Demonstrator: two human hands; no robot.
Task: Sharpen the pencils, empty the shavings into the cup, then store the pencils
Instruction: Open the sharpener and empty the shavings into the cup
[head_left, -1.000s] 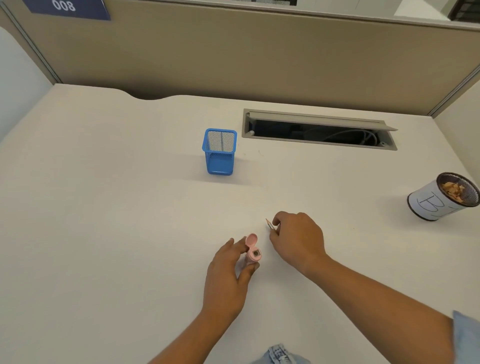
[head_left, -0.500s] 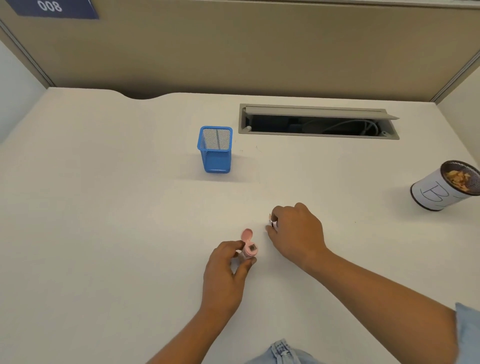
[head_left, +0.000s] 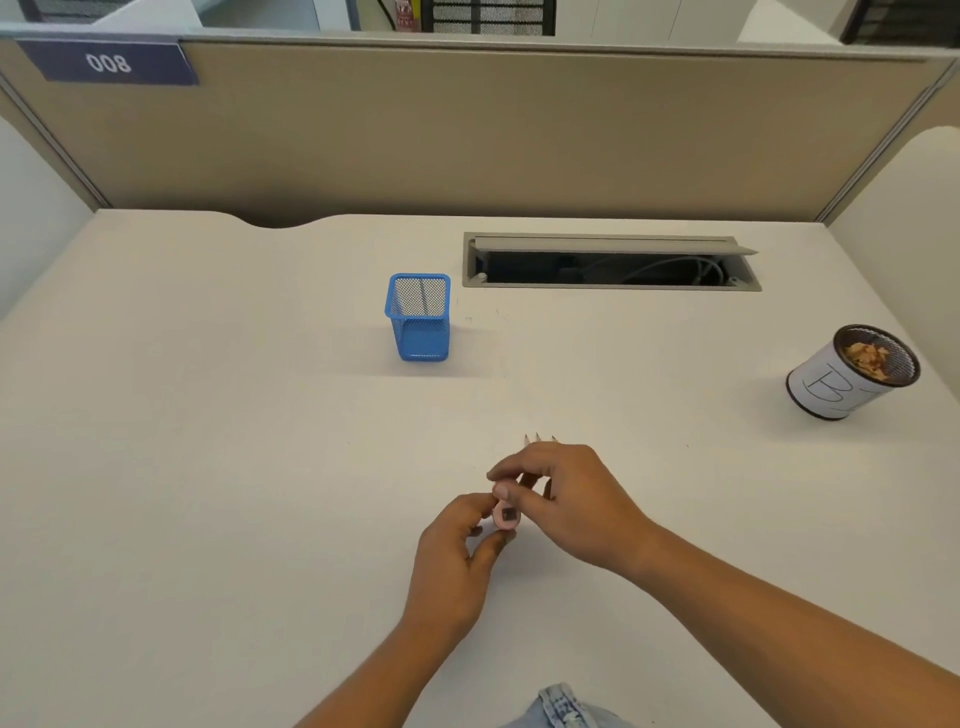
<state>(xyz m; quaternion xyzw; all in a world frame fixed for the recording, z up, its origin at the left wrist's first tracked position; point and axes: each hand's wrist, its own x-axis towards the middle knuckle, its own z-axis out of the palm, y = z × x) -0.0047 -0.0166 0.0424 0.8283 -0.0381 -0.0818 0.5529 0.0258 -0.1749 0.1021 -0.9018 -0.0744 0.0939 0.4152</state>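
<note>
While both hands meet at mid-desk: closing up after sharpening
Left hand (head_left: 457, 551): pinching the pink sharpener (head_left: 506, 515)
Right hand (head_left: 566, 499): clasping three pencils (head_left: 538, 441), thumb on lid
Next, likely: carry sharpener right to shavings cup (head_left: 852, 374); blue holder (head_left: 420, 319) awaits pencils

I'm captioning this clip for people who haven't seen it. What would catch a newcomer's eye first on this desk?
Probably the two hands meeting at the near centre: the left hand holds a small pink pencil sharpener, the right hand grips a bunch of sharpened pencils. Next, the blue mesh pencil holder behind them, and the white paper-wrapped cup of shavings at far right.
</note>
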